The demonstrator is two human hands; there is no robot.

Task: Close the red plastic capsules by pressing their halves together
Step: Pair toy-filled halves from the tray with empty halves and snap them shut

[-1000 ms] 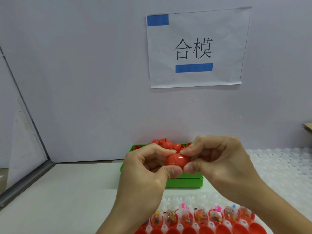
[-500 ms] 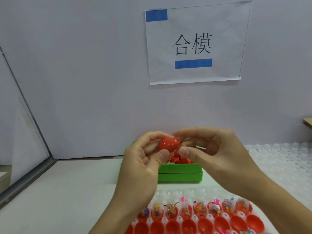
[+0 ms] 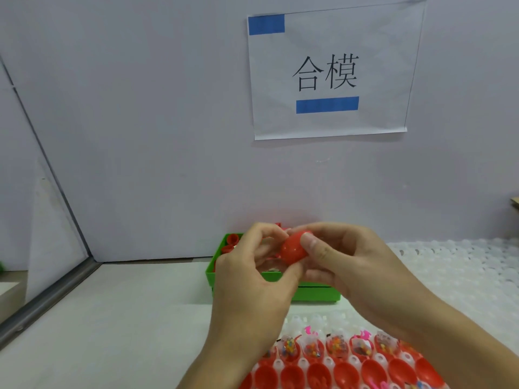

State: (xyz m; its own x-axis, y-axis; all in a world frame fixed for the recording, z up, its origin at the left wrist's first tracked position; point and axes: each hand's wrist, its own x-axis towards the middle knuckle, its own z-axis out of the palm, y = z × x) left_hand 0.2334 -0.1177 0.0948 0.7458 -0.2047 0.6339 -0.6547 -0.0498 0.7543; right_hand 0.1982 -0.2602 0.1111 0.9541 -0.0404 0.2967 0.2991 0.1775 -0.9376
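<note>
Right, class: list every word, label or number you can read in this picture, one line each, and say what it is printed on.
"合模": black characters on the white paper sheet stuck to the wall, between two plain blue bars.
No other text can be read: none shows on the red capsule, the green bin or the trays.

Glossy smooth red plastic capsule (image 3: 293,247), shiny green plastic bin (image 3: 314,293), matt paper sign (image 3: 331,71)

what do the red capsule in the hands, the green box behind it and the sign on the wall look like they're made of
Red capsule: looks like smooth, glossy hard plastic; a soft highlight shows on its rounded shell.
Green box: seems to be rigid opaque plastic, with straight moulded walls and a slight sheen.
Sign: most likely plain matte paper; it is thin and white, and its lower edge lifts slightly off the wall.
</note>
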